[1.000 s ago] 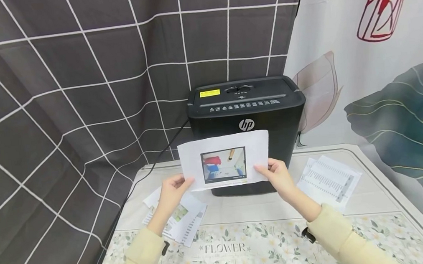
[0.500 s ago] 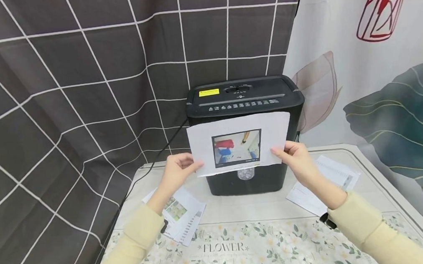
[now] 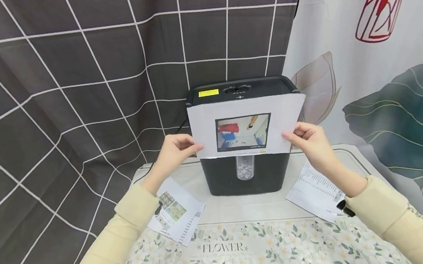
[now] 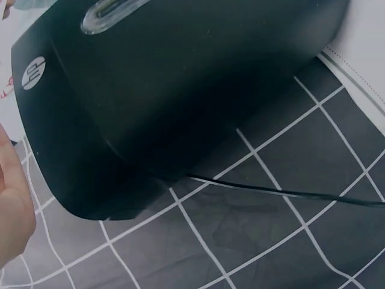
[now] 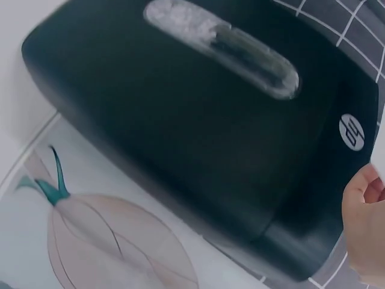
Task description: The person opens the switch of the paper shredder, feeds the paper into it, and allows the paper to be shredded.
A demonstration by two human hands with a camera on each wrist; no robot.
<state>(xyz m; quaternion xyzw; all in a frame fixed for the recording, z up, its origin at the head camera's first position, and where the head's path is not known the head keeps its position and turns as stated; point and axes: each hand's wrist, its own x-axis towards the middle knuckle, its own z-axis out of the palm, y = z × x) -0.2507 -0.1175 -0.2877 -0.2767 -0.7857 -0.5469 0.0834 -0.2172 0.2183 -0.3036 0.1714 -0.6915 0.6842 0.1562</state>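
Note:
A sheet of paper (image 3: 203, 128) with a printed colour photo spans between both hands in the head view. My left hand (image 3: 177, 151) pinches its lower left edge between thumb and fingers, and my right hand (image 3: 310, 142) pinches the lower right edge. Behind the sheet stands a black HP paper shredder (image 3: 219, 175), its front partly covered by the paper. White shreds show through its window (image 3: 245, 169). In the left wrist view part of the left hand (image 4: 13, 205) appears beside the shredder; the right hand (image 5: 365, 226) is at the right edge of the right wrist view.
Printed papers (image 3: 182, 210) lie on the table left of the shredder, and more papers (image 3: 314, 190) lie on the right. A black power cord (image 4: 283, 194) runs from the shredder. A grey checked curtain (image 3: 106, 53) hangs behind and left. The tablecloth (image 3: 242, 263) has a flower print.
Both hands have raised the sheet and moved it toward the shredder, so its upper edge now overlaps the shredder's top. The hands have also spread farther apart in the view.

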